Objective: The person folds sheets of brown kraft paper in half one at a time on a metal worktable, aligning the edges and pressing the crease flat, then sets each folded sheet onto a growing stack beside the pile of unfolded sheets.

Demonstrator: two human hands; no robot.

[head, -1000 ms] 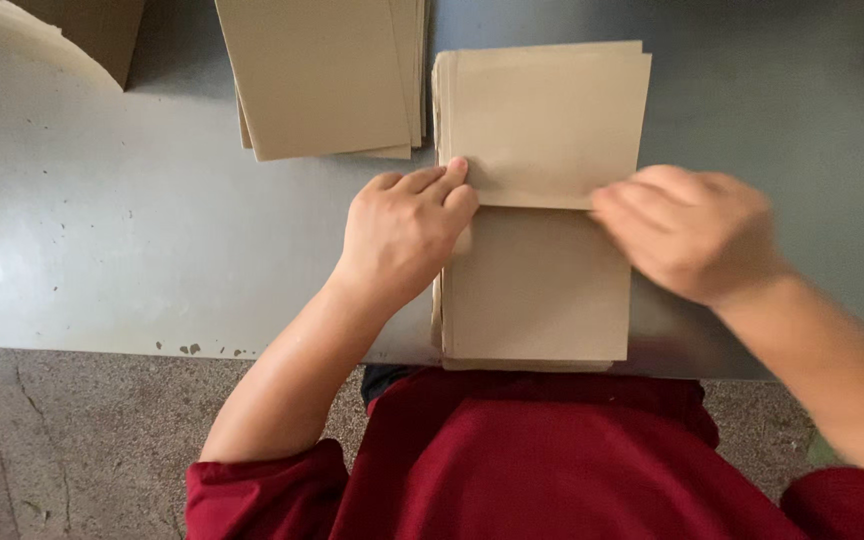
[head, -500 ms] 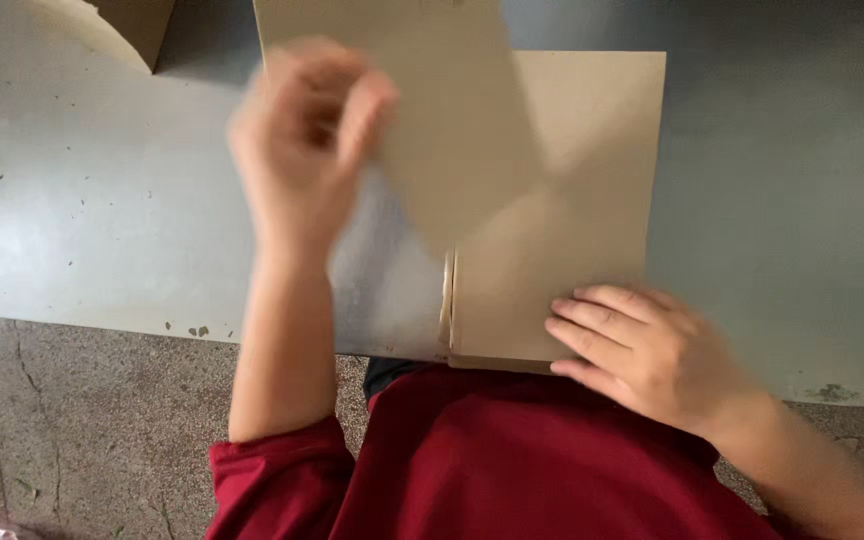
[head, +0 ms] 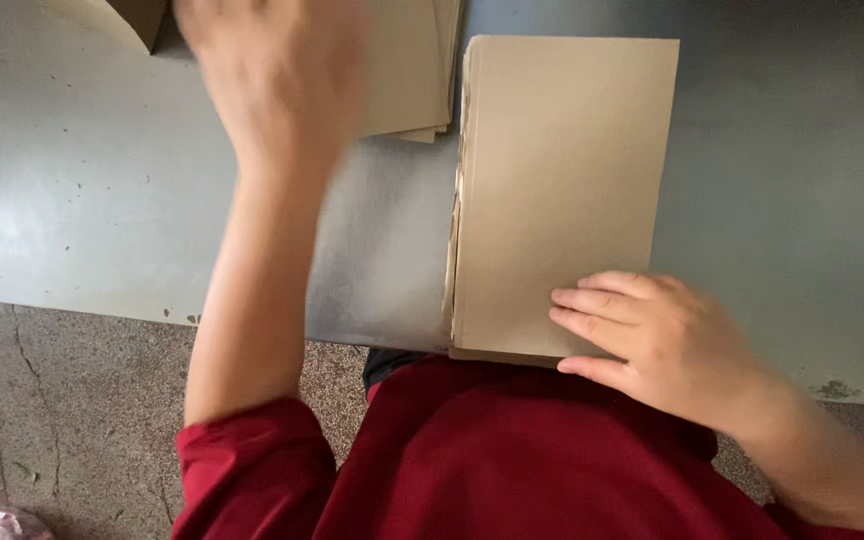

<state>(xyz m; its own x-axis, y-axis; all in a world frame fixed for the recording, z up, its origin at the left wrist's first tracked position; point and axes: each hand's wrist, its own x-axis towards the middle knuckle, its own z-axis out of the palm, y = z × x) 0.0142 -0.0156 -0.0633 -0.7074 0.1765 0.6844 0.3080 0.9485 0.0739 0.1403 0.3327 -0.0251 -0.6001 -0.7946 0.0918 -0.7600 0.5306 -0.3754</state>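
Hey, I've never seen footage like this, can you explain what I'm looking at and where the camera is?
The camera sits on a person's head and looks down at their own bare hands; there is no machine. The person wears a red top and sits at a grey table. The right hand rests flat on the near corner of a stack of tan sheets. The left hand, blurred, is raised over a second pile at the far edge. Whether it holds anything cannot be told.

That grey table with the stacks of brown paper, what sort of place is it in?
Probably a small workshop or packing room. The grey table is worn and chipped, the floor is bare cracked concrete, and two stacks of plain tan sheets suggest repetitive paper work by hand.
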